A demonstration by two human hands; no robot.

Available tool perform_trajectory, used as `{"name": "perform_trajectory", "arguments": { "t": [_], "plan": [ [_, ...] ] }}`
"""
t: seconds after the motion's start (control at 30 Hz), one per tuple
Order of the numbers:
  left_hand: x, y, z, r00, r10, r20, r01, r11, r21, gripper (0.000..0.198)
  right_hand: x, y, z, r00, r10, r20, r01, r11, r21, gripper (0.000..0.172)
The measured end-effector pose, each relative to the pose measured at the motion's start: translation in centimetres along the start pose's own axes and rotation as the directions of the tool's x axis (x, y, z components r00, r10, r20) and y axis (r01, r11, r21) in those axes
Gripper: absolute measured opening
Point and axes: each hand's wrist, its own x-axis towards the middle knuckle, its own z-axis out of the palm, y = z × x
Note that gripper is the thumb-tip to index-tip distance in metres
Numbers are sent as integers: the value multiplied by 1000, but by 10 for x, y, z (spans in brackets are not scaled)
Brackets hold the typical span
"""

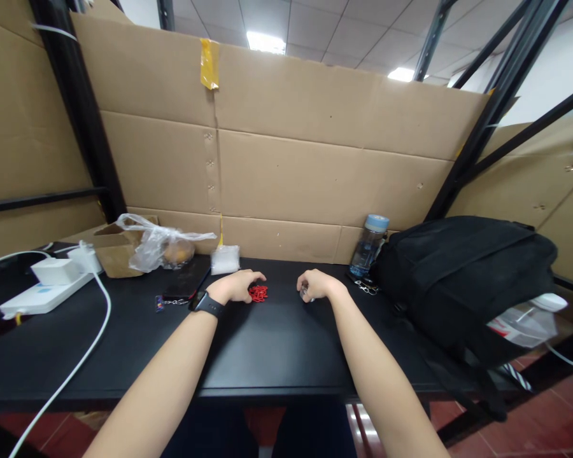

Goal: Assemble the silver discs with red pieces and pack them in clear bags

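Observation:
A small heap of red, link-like pieces [258, 293] lies on the black tabletop [277, 356]. My left hand [239, 286], with a dark watch on its wrist, rests just left of the heap. Its thumb and fingers are apart, and whether a fingertip touches the pieces is hard to see. To the right, my right hand [315, 285] is curled, its fingers closed over a small shiny, greyish thing [306, 296] low against the table. Most of that thing is hidden by the fingers, so its kind does not show.
Behind my left hand stand a white packet [225, 259], a plastic bag of round orange things [176, 251] and a dark flat case [188, 280]. A white power strip [48, 296] trails a cable at left. A water bottle [367, 247] and black backpack [463, 280] stand right.

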Motion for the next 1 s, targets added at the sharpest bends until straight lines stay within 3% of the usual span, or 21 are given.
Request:
{"name": "perform_trajectory", "arguments": {
  "t": [0.3, 0.4, 0.53, 0.73, 0.9, 1.0],
  "plan": [
    [5, 7, 4, 999, 37, -30, -35, 997, 62, 56, 3, 4, 2, 999, -32, -1, 32, 999, -17, 37],
    [4, 1, 4, 1000, 21, -19, -21, 999, -36, 75, 4, 7, 2, 999, -32, 25, 33, 999, -31, 47],
    [0, -13, 8, 998, -44, 43, 50, 989, -141, 108, 1, 16, 1, 1000, 3, 24, -3, 1000, 0, 87],
    [5, -23, 14, 996, -79, 41, 82, 994, -79, 118, -21, 33, 13, 988, 155, 26, -156, 986, 51, 128],
    [4, -25, 15, 989, -135, 56, 136, 991, -13, 125, -39, 38, 30, 973, 230, -10, -230, 973, 9, 124],
    [-7, -26, 21, 992, -123, -2, 123, 992, 11, 123, -41, 38, 35, 971, 240, -13, -240, 971, 7, 122]
  ]
}}
